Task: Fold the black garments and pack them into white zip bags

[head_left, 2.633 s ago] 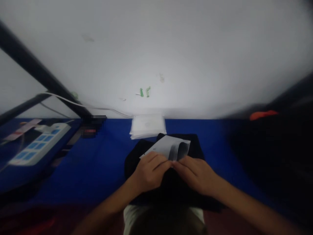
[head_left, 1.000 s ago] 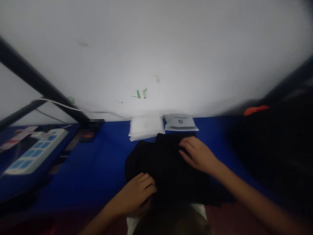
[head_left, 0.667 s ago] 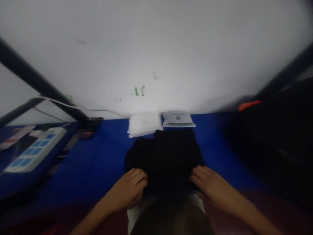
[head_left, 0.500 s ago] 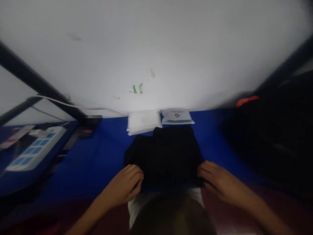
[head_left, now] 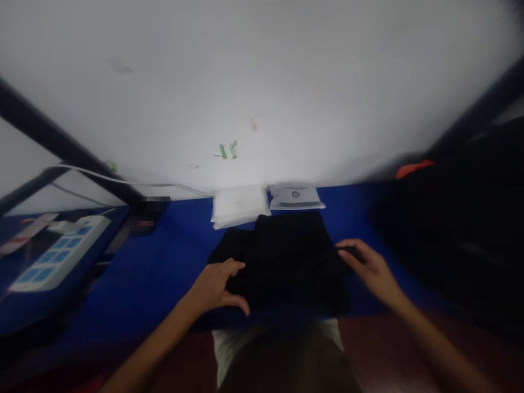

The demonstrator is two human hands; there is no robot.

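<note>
A black cloth item [head_left: 286,256], apparently a garment, lies on the blue table surface [head_left: 135,284] in front of me. Over its left edge is my left hand [head_left: 221,284], thumb and fingers spread apart with nothing gripped between them. My right hand [head_left: 368,265] is at the cloth's right edge, its thumb and forefinger apart and nothing visible between them. Whether its fingertips touch the dark fabric is hard to tell. Behind the cloth lie a stack of white plastic packets [head_left: 240,204] and a translucent packet with a dark round mark [head_left: 297,197].
A white power strip with blue sockets [head_left: 59,254] lies at the left, with a pale cable [head_left: 123,179] along the wall. A large dark mass [head_left: 458,234] with an orange-red piece [head_left: 414,168] fills the right. Dark frame bars slant on both sides.
Both hands have let go of the cloth's sides and opened. The right hand has moved up and slightly outward; the left has shifted slightly. The cloth's near part now spreads wider at the right.
</note>
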